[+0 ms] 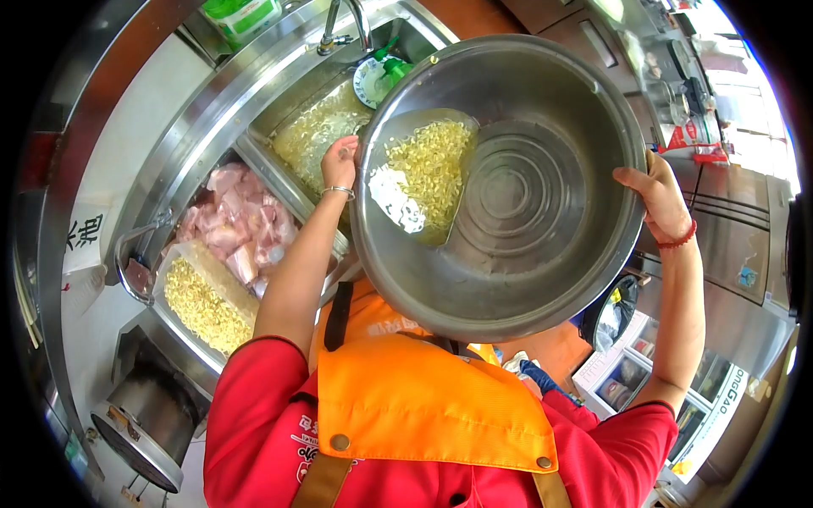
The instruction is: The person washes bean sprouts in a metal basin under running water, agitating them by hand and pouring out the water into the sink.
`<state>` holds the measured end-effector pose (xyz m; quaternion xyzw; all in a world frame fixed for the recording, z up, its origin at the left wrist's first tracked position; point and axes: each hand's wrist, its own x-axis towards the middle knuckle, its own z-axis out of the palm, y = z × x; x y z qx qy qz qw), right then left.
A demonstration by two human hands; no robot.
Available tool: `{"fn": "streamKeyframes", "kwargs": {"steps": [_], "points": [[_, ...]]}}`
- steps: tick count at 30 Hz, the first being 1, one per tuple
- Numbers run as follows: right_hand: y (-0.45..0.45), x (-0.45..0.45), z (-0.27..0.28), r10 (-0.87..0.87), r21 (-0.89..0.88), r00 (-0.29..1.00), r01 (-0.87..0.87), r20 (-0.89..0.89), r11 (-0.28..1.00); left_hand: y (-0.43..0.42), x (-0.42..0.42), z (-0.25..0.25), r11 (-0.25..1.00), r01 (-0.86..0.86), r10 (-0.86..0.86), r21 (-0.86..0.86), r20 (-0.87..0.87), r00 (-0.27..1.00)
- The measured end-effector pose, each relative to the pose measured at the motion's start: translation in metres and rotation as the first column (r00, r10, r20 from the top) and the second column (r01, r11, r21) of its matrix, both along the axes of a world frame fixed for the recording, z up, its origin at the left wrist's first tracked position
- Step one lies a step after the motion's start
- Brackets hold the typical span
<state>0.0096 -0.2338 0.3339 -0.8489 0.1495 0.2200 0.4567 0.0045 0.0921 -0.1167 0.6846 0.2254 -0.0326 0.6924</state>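
A large stainless steel basin [517, 271] is tilted to the left between my two hands. Cloudy water and chopped pale-yellow pieces [436, 161] have pooled at its left side. My right hand [662, 196] grips the right rim, thumb over the edge. My left hand [340, 162] is against the left wall near the rim; its fingertips are partly hidden behind the basin. Just beyond that hand, a sink compartment [313, 135] holds cloudy water with pale bits in it.
Pink raw meat [241, 216] fills the nearer sink compartment, beside a tub of chopped yellow pieces [203, 305]. A faucet [343, 30], a small plate [369, 83] and a green bottle [391, 74] are at the far sink. A pot [148, 423] stands lower left; a bin [614, 313] is at right.
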Motion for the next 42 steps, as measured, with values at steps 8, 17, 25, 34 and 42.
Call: {"fn": "streamKeyframes", "kwargs": {"steps": [8,17,25,34,42], "points": [[-0.001,0.000,-0.001,-0.005,0.027,1.000,0.005,0.018,1.000,-0.007,0.003,-0.002,0.990,-0.045,0.011,0.134,0.243,0.970],[0.005,0.001,0.003,0.018,-0.060,1.000,-0.018,-0.007,0.998,-0.005,-0.007,0.021,0.862,0.089,-0.245,0.500,0.257,0.935],[0.011,0.002,0.004,0.001,-0.037,1.000,-0.001,0.010,0.999,0.001,-0.006,0.002,0.939,0.095,-0.132,0.332,0.090,0.987],[0.005,0.006,0.006,0.042,-0.091,0.998,-0.045,-0.036,0.995,-0.041,-0.010,0.060,0.489,0.255,-0.667,0.834,0.168,0.726],[0.007,0.005,0.001,0.013,-0.090,1.000,-0.010,0.025,0.996,-0.076,-0.023,0.067,0.355,0.637,-0.723,0.684,-0.231,0.651]]}}
